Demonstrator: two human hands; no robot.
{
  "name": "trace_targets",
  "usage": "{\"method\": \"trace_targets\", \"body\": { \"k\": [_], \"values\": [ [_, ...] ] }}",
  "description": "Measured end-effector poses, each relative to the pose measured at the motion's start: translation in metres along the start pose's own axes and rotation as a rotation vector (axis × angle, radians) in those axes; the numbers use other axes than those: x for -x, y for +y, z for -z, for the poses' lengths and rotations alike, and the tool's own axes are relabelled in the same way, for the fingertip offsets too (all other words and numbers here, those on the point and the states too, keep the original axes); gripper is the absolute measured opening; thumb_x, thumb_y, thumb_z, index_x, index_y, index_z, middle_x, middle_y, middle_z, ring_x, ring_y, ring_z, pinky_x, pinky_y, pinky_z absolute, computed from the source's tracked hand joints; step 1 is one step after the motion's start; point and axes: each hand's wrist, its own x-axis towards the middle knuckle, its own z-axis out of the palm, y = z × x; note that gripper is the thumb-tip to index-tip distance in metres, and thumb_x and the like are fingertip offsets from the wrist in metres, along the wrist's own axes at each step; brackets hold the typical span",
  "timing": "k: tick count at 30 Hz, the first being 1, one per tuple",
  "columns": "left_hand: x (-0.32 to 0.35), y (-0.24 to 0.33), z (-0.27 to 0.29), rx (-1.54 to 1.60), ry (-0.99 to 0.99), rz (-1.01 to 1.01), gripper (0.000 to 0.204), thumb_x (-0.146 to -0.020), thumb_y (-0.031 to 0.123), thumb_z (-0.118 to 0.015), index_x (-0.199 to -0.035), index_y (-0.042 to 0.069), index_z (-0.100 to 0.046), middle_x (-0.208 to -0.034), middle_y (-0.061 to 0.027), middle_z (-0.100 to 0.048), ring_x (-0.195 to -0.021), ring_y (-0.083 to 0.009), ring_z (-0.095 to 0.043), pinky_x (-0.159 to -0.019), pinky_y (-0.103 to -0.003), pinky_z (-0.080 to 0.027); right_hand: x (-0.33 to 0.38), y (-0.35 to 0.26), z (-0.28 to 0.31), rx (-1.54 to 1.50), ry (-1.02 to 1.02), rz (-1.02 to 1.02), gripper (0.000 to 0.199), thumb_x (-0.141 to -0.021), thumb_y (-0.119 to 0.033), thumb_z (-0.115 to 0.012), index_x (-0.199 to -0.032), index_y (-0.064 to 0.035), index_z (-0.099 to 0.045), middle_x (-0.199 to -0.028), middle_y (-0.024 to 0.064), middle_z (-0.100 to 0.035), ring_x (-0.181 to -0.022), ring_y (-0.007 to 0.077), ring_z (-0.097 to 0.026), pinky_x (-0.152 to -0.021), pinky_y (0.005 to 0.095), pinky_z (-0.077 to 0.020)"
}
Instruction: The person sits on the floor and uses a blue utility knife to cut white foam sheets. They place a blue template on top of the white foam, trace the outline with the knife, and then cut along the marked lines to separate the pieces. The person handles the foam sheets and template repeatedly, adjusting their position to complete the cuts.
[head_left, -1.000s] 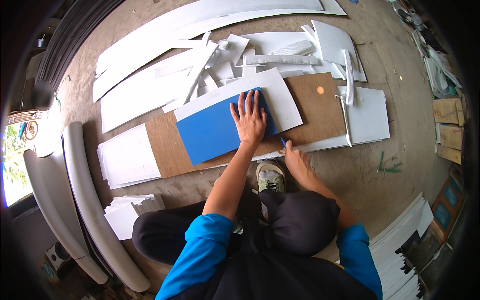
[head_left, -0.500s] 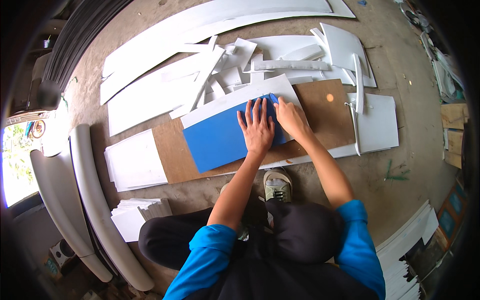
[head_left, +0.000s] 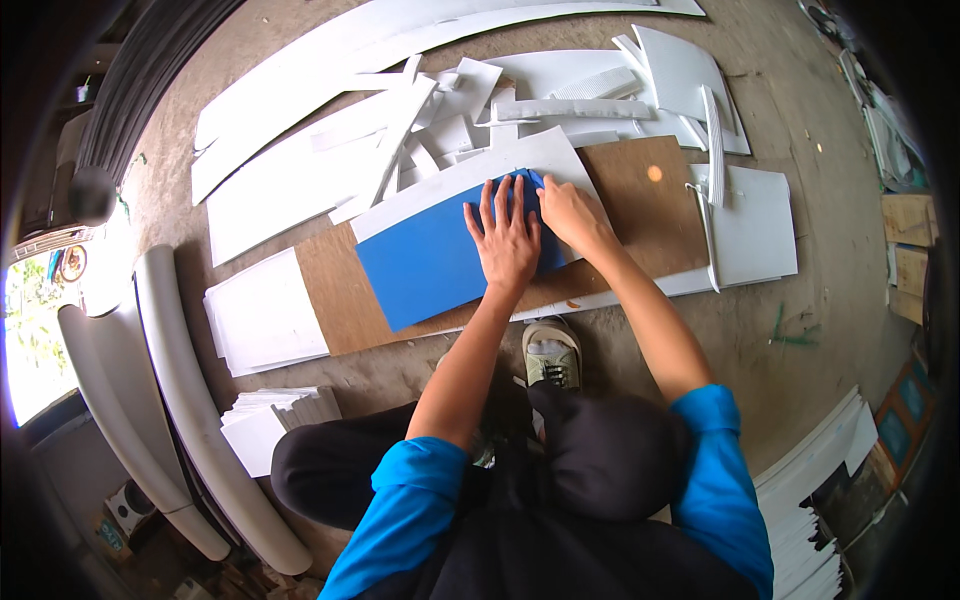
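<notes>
A blue rectangular board [head_left: 420, 262] lies slantwise over a white sheet [head_left: 545, 150], both on a brown wooden board [head_left: 650, 215]. Flat on the blue board, with fingers spread and pointing away, is my left hand [head_left: 508, 235]. At the blue board's far right corner, my right hand [head_left: 577, 215] closes round a blue utility knife [head_left: 537, 179]. Most of the knife is hidden by the fingers, and its blade cannot be made out.
Beyond the wooden board lie white offcuts [head_left: 450, 120] and long white sheets [head_left: 270, 215]. A small stack of white pieces [head_left: 250, 440] sits by my left knee. Long white rolls [head_left: 200, 400] are at the left, and a white curved strip [head_left: 714, 150] lies at the right.
The whole view has shifted a little, so the scene sits slightly higher. Both hands keep nearly the same places on the boards, the right one still at the far corner.
</notes>
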Motion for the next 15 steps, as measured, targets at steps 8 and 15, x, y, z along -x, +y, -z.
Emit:
{"method": "trace_targets", "body": {
  "k": [8, 15],
  "values": [
    [0.003, -0.001, -0.002, -0.026, 0.009, 0.008, 0.051, -0.083, 0.026, -0.046, -0.132, 0.015, -0.034, -0.132, -0.0022, -0.035, -0.129, -0.022, -0.024, -0.105, -0.049, -0.008, 0.076, 0.0, -0.006, 0.04, -0.073, -0.058, 0.019, -0.088, -0.018, -0.041, -0.088, -0.0001, -0.047, -0.064, 0.0226, -0.059, -0.062, 0.0369, -0.061, -0.052, 0.0449, -0.0496],
    [0.004, 0.001, -0.004, -0.039, 0.015, -0.006, 0.05, -0.084, 0.025, -0.045, -0.132, 0.016, -0.033, -0.132, -0.0026, -0.034, -0.129, -0.0218, -0.022, -0.105, -0.049, -0.008, 0.143, 0.012, -0.02, 0.141, -0.11, -0.115, 0.015, -0.088, -0.018, -0.042, -0.085, -0.0031, -0.04, -0.057, 0.0199, -0.058, -0.059, 0.0347, -0.062, -0.047, 0.0413, -0.0499]
  ]
}}
